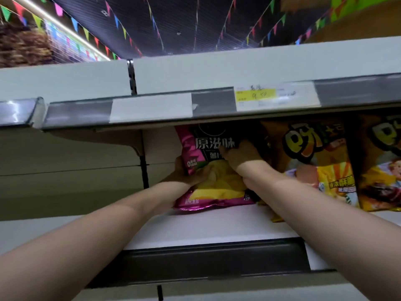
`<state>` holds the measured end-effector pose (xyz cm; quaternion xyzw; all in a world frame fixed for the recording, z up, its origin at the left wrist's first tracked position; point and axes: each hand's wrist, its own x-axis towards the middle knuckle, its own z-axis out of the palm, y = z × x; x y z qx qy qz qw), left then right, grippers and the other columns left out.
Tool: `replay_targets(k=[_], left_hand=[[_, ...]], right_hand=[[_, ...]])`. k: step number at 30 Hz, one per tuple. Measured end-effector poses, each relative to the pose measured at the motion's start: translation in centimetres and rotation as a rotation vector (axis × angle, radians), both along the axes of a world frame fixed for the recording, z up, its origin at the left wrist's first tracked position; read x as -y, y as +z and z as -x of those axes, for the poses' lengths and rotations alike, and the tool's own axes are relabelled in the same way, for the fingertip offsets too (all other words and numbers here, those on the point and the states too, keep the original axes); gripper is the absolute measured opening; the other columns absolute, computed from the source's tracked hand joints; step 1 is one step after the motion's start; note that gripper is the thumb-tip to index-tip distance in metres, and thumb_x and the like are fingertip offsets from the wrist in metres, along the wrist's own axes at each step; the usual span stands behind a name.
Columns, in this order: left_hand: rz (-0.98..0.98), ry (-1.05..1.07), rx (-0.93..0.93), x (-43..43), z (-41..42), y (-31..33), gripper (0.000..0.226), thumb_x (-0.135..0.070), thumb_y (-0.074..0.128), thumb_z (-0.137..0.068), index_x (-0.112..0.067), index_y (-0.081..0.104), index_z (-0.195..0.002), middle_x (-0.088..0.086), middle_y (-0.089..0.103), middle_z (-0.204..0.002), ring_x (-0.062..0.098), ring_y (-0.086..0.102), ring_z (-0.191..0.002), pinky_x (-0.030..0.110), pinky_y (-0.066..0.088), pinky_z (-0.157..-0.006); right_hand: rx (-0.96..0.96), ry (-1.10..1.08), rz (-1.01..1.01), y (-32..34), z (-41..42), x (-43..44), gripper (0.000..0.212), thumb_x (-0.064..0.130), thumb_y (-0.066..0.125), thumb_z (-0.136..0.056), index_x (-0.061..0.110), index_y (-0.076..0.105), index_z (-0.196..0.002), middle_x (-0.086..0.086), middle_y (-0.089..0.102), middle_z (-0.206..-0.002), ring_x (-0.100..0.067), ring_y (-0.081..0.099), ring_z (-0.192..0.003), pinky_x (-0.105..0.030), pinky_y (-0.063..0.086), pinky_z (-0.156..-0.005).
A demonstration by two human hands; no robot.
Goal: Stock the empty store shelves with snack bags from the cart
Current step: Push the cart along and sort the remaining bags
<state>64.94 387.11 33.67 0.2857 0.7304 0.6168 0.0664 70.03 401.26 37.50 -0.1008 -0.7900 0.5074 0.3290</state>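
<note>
- Pink and black chip bag [208,161] standing on the white shelf board [217,224], bottom seam resting on the board, top tucked under the shelf above.
- Gripped from both sides: left hand [191,174] wrapped round the lower left edge, thumb across the front over the printed yellow chips, fingers behind the bag.
- Right hand [240,157] pressed on the upper right of the front, fingers curled over the bag's dark panel, wrist below it.
- Hands close together, both clamped on the same bag, forearms reaching in from the near side.
- Just right of it, touching or nearly so: an orange snack bag [312,161] standing upright, then a second orange bag [379,170] farther right, cut off by the frame edge.
- To the left of the pink bag, bare shelf back panel [65,170].
- Above, grey price rail [212,104] with a blank white label [152,107] and a yellow price tag [256,95]; handwriting blurred, not readable for sure.
- Top of the pink bag hidden behind the rail; right edge covered by the right hand.
- Cart out of the frame.
- Coloured pennant strings [117,20] across the dark ceiling, motion-blurred at the left.
</note>
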Motion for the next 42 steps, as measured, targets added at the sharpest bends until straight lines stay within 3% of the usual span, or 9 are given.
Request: replay_targets(k=[4,7,17,21,28,30,33,38,42], left_hand=[[0.099,-0.009,-0.070,-0.6,0.6,-0.1,0.071,-0.043,0.066,-0.083,-0.027,0.024,-0.138,-0.004,0.059,-0.113,0.012,0.059,-0.097,0.021,0.050,-0.076],[0.040,0.008,-0.072,-1.4,1.0,0.1,0.070,-0.026,0.065,-0.085,-0.026,0.019,-0.138,-0.003,0.055,-0.103,0.012,0.054,-0.088,0.020,0.047,-0.074],[-0.005,-0.030,0.069,-2.1,1.5,-0.1,0.057,-0.015,0.066,-0.083,-0.026,0.032,-0.128,0.003,0.059,-0.108,0.026,0.055,-0.108,0.037,0.042,-0.104],[0.115,0.033,-0.013,-2.2,0.4,0.2,0.064,-0.022,0.065,-0.086,-0.020,0.027,-0.138,0.006,0.061,-0.097,0.017,0.061,-0.090,0.025,0.051,-0.084],[0.017,0.157,0.007,-1.5,-3.5,0.9,0.056,-0.021,0.070,-0.082,-0.032,0.037,-0.126,0.003,0.058,-0.125,0.018,0.057,-0.106,0.030,0.046,-0.094],[0.013,0.271,0.009,-0.8,-5.4,0.8,0.065,-0.019,0.068,-0.084,-0.031,0.031,-0.137,0.011,0.055,-0.131,0.025,0.058,-0.112,0.028,0.046,-0.089],[0.010,0.458,-0.102,0.9,-7.7,0.0,0.079,-0.019,0.065,-0.086,-0.017,0.016,-0.148,0.012,0.047,-0.137,0.024,0.053,-0.116,0.026,0.042,-0.084],[0.095,0.635,-0.200,5.9,-12.0,-1.5,0.070,-0.023,0.061,-0.087,-0.021,0.025,-0.146,0.008,0.047,-0.135,0.018,0.043,-0.128,0.020,0.033,-0.091],[0.099,0.730,-0.172,11.6,-15.3,-2.6,0.065,-0.022,0.060,-0.087,-0.024,0.029,-0.144,0.000,0.046,-0.117,0.016,0.050,-0.114,0.027,0.040,-0.094]], right_hand=[[-0.077,-0.065,-0.090,-0.3,-0.1,-0.4,0.048,0.017,0.056,-0.092,0.002,0.040,-0.135,-0.012,0.047,-0.139,-0.027,0.042,-0.129,-0.024,0.032,-0.099],[-0.038,-0.058,-0.097,-0.6,0.0,-0.7,0.051,0.019,0.055,-0.093,0.002,0.036,-0.137,-0.012,0.046,-0.140,-0.027,0.040,-0.131,-0.026,0.033,-0.100],[0.107,-0.095,-0.171,-0.6,0.4,-1.0,0.054,0.025,0.046,-0.098,-0.001,0.027,-0.142,-0.015,0.040,-0.144,-0.031,0.038,-0.133,-0.029,0.032,-0.100],[0.153,-0.107,-0.210,-0.3,-0.2,-0.6,0.052,0.026,0.043,-0.099,0.000,0.029,-0.141,-0.016,0.041,-0.144,-0.032,0.038,-0.132,-0.031,0.033,-0.100],[0.103,-0.154,-0.374,-0.1,-4.9,0.6,0.054,0.021,0.047,-0.096,0.000,0.027,-0.141,-0.021,0.040,-0.138,-0.035,0.042,-0.126,-0.033,0.038,-0.095],[0.027,-0.110,-0.439,-0.8,-6.9,1.8,0.040,0.019,0.049,-0.094,-0.005,0.042,-0.125,-0.023,0.049,-0.124,-0.036,0.049,-0.113,-0.030,0.039,-0.081],[-0.151,0.010,-0.423,-2.4,-9.2,4.4,0.042,0.017,0.051,-0.092,0.001,0.039,-0.129,-0.018,0.040,-0.132,-0.031,0.043,-0.120,-0.028,0.033,-0.092],[-0.289,0.261,-0.337,-4.9,-10.9,9.9,0.043,0.006,0.052,-0.088,0.005,0.041,-0.129,-0.009,0.037,-0.134,-0.019,0.040,-0.121,-0.011,0.025,-0.087],[-0.292,0.412,-0.308,-5.4,-11.2,15.0,0.041,0.007,0.050,-0.088,0.006,0.041,-0.129,-0.007,0.038,-0.134,-0.019,0.043,-0.118,-0.010,0.023,-0.080]])
